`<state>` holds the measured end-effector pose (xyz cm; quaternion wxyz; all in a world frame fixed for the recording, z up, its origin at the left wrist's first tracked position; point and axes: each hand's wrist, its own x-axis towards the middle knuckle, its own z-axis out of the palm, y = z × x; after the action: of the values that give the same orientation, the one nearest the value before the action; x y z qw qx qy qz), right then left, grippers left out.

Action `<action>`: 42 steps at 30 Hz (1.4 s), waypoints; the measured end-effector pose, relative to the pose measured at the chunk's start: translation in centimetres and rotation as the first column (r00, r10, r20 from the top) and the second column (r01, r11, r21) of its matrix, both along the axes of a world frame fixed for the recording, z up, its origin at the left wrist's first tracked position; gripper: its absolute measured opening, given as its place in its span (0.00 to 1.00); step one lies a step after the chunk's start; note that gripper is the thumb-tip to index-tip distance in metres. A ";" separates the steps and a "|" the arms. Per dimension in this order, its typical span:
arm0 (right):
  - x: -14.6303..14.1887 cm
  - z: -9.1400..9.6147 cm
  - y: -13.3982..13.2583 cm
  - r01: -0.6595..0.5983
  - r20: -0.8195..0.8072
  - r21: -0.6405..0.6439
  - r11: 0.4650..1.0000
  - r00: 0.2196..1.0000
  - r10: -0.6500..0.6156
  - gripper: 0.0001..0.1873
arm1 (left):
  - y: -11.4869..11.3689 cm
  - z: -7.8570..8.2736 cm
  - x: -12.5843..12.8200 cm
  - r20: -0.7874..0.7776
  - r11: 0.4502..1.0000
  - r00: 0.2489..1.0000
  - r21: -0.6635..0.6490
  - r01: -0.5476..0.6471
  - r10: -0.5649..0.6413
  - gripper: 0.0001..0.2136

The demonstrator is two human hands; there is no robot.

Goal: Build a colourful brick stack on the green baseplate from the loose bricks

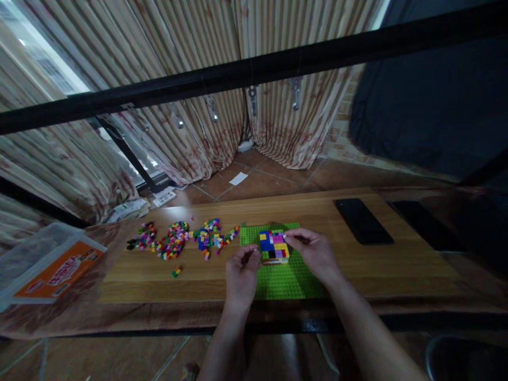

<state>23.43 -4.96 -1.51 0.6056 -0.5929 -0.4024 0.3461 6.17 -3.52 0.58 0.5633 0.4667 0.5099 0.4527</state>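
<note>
A green baseplate (286, 280) lies on the wooden table (381, 264) in front of me. On its far half stands a small multicoloured brick block (273, 246) of yellow, blue, pink and red bricks. My left hand (242, 275) rests at the block's left side, fingers curled against it. My right hand (313, 253) is at the block's right side, fingertips pinched at its top right edge. Whether a loose brick is in either hand is too small to make out. A scatter of loose coloured bricks (178, 241) lies on the table to the left of the plate.
Two dark phones (363, 221) (426, 225) lie on the table's right part. A plastic box with an orange lid (55, 270) stands at the left end. A black bar (254, 69) crosses the view above. Striped curtains (198, 79) hang behind.
</note>
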 end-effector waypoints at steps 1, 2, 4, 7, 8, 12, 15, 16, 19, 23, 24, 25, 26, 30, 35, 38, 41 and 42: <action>-0.1 0.1 0.1 0.003 -0.017 0.003 1.000 1.000 -0.003 0.09 | 0.0 -0.1 0.0 -0.011 1.000 1.000 0.010 0.007 -0.007 0.09; -0.2 0.1 0.2 0.008 -0.038 0.005 1.000 0.999 -0.007 0.09 | 0.0 -0.3 -0.1 -0.021 1.000 1.000 0.021 0.013 -0.012 0.09; -0.4 0.3 0.3 0.024 -0.095 0.008 1.000 0.995 -0.023 0.09 | 0.1 -0.5 -0.1 -0.044 0.999 0.999 0.038 0.024 -0.022 0.09; -0.6 0.7 0.4 0.039 -0.221 -0.013 0.999 0.974 -0.041 0.10 | 0.1 -0.7 -0.2 -0.076 0.998 0.997 0.043 0.035 -0.032 0.09; -0.7 0.7 0.4 0.037 -0.269 -0.031 0.999 0.962 -0.044 0.11 | 0.1 -0.6 -0.2 -0.085 0.998 0.996 0.042 0.038 -0.034 0.09; -0.9 0.9 0.3 0.005 -0.442 -0.088 0.996 0.896 -0.044 0.14 | 0.0 -0.4 -0.2 -0.100 0.998 0.994 0.043 0.046 -0.042 0.09; -1.0 0.8 0.4 -0.006 -0.495 -0.083 0.997 0.868 -0.036 0.15 | -0.1 -0.4 -0.1 -0.100 0.998 0.994 0.048 0.042 -0.037 0.09; -1.0 0.8 0.4 -0.008 -0.499 -0.080 0.997 0.866 -0.033 0.15 | -0.1 -0.4 -0.1 -0.101 0.998 0.994 0.051 0.040 -0.035 0.09; -1.0 0.7 0.5 -0.012 -0.503 -0.072 0.997 0.864 -0.026 0.15 | -0.2 -0.5 0.0 -0.105 0.997 0.994 0.062 0.041 -0.034 0.08; -1.1 0.7 0.5 -0.010 -0.499 -0.066 0.998 0.866 -0.024 0.15 | -0.1 -0.7 0.0 -0.099 0.996 0.995 0.084 0.029 -0.021 0.08; -1.2 0.7 0.5 -0.008 -0.498 -0.065 0.998 0.867 -0.026 0.15 | -0.1 -0.6 0.0 -0.100 0.996 0.995 0.087 0.029 -0.020 0.08; -1.3 0.7 0.5 -0.004 -0.498 -0.065 0.998 0.867 -0.029 0.15 | -0.1 -0.6 0.0 -0.103 0.996 0.994 0.088 0.031 -0.022 0.08; -1.3 0.8 0.5 0.001 -0.499 -0.064 0.998 0.866 -0.033 0.15 | -0.1 -0.6 0.0 -0.106 0.996 0.994 0.088 0.033 -0.023 0.07; -1.3 0.9 0.4 0.026 -0.504 -0.047 0.999 0.863 -0.047 0.15 | -0.3 -0.3 -0.1 -0.107 0.995 0.994 0.095 0.026 -0.016 0.07; -0.1 1.5 0.0 0.109 -0.480 -0.002 0.994 0.872 -0.097 0.14 | -0.5 0.3 0.0 -0.078 0.993 0.997 0.115 0.028 -0.019 0.09; -0.1 2.1 -0.4 0.113 -0.445 0.029 0.993 0.891 -0.088 0.14 | -0.7 0.6 0.2 -0.045 0.990 0.999 0.134 0.033 -0.027 0.10; -1.2 2.8 -0.8 0.016 -0.387 0.053 0.998 0.922 0.006 0.13 | -0.9 0.9 0.5 -0.029 0.984 0.999 0.172 0.044 -0.039 0.10; -1.6 3.0 -0.9 -0.032 -0.357 0.061 0.998 0.933 0.052 0.13 | -1.0 1.0 0.6 -0.027 0.981 0.999 0.186 0.047 -0.042 0.10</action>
<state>21.85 -5.91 1.52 0.6770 -0.4947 -0.3072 0.4501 6.80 -4.55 1.54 0.5211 0.5338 0.4612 0.4804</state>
